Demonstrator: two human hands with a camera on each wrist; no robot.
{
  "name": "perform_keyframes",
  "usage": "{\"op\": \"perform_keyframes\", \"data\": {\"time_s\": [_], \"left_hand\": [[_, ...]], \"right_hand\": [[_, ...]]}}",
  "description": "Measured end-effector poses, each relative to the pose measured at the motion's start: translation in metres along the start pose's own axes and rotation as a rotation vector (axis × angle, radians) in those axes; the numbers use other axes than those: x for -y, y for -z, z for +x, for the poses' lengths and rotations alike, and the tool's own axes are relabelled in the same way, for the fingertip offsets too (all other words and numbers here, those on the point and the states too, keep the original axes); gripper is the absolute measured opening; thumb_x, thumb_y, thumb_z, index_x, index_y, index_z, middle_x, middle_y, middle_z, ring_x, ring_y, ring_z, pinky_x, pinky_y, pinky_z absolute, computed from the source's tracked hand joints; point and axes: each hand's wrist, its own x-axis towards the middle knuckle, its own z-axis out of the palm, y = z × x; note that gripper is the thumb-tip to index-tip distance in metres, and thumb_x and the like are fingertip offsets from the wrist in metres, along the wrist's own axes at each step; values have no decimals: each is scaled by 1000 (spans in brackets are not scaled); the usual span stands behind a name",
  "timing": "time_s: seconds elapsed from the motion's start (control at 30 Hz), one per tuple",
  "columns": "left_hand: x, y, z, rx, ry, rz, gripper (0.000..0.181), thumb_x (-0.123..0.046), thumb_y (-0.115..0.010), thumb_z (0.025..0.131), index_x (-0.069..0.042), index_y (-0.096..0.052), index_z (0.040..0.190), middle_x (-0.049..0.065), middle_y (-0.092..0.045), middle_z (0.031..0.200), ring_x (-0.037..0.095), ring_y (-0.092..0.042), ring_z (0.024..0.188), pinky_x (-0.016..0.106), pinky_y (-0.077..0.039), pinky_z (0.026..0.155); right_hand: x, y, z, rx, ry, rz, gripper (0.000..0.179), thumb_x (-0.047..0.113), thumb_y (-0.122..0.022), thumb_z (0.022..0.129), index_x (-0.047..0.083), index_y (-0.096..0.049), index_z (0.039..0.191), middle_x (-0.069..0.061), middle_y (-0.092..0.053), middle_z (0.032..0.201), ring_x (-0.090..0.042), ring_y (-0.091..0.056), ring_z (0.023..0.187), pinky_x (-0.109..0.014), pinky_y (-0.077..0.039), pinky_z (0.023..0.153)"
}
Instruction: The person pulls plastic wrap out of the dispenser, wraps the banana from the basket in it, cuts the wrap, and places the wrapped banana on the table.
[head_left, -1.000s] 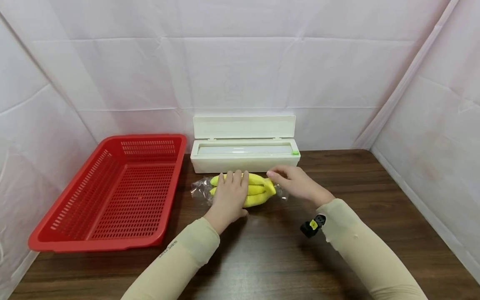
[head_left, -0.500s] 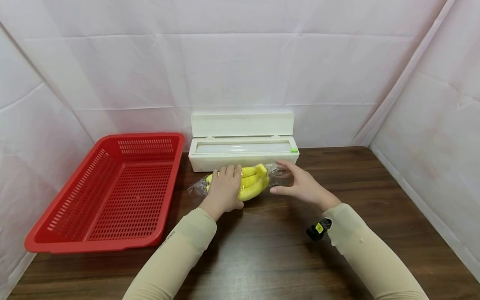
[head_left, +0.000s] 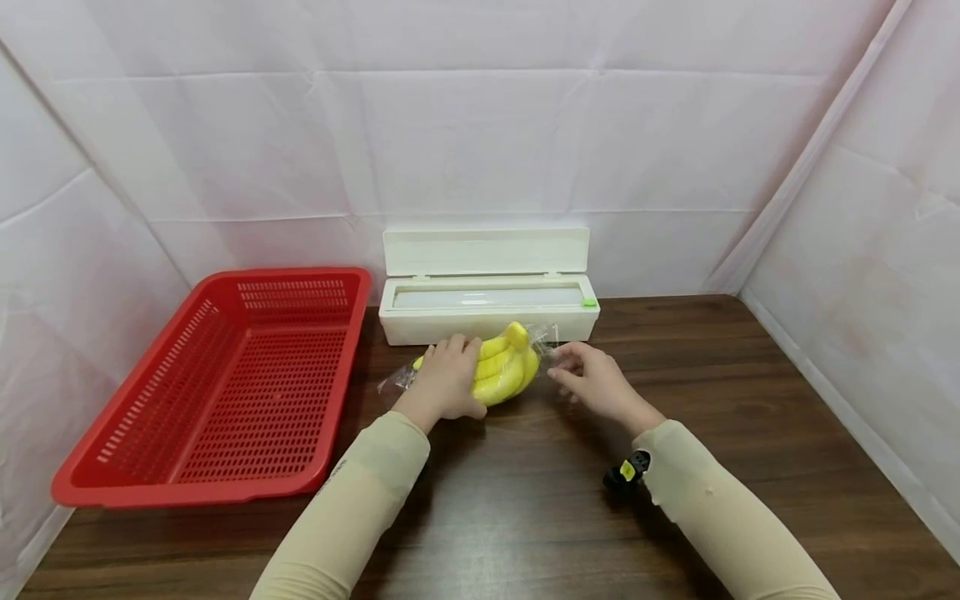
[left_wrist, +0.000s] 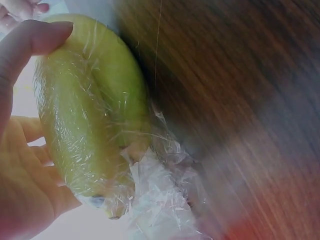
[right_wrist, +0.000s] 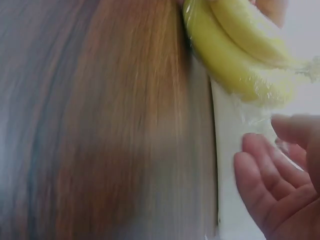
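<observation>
A bunch of yellow bananas, wrapped in clear plastic film, is tilted in front of the white box. My left hand grips it from the left. In the left wrist view its thumb lies on the wrapped bananas, with the fingers on the far side. Loose film bunches past the banana tips. My right hand is at the stem end, fingers bent, pinching the loose plastic film. In the right wrist view, a glint of film shows between the thumb and fingers of the right hand.
Behind the bananas stands a long white cling film box, lid raised, with a roll inside and a green slider at its right end. To the left is a red slotted basket. All rest on a dark wooden table before white cloth walls.
The bananas have turned so the stem end points up and away. My right hand has drawn back toward me from the box, and its fingers have closed from a wide spread.
</observation>
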Motion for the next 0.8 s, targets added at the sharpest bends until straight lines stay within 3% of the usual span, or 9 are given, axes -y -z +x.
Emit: {"op": "perform_keyframes", "data": {"time_s": [0.17,0.5,0.8], "left_hand": [[0,0,2,13,-1,-5,100,-37,-80,66,-6,-30,146,14,-39,140,35,-38,130,54,-26,111],[-2,3,1,33,-2,-1,97,-35,-80,67,-7,-31,146,14,-40,139,34,-39,129,54,-26,111],[-3,3,3,36,-12,24,96,-36,-80,67,-7,-32,145,14,-41,137,34,-40,128,53,-27,110]], "right_hand": [[6,-5,4,-88,-14,139,14,14,-59,93,3,-59,101,-18,-67,90,-21,-67,68,-30,-56,58],[14,-14,10,-193,-33,296,18,8,-60,91,-6,-59,101,-19,-67,86,-16,-68,65,-30,-56,57],[18,-21,15,-280,-127,401,21,13,-66,87,-2,-54,95,-3,-61,70,-13,-62,55,-28,-52,48]]}}
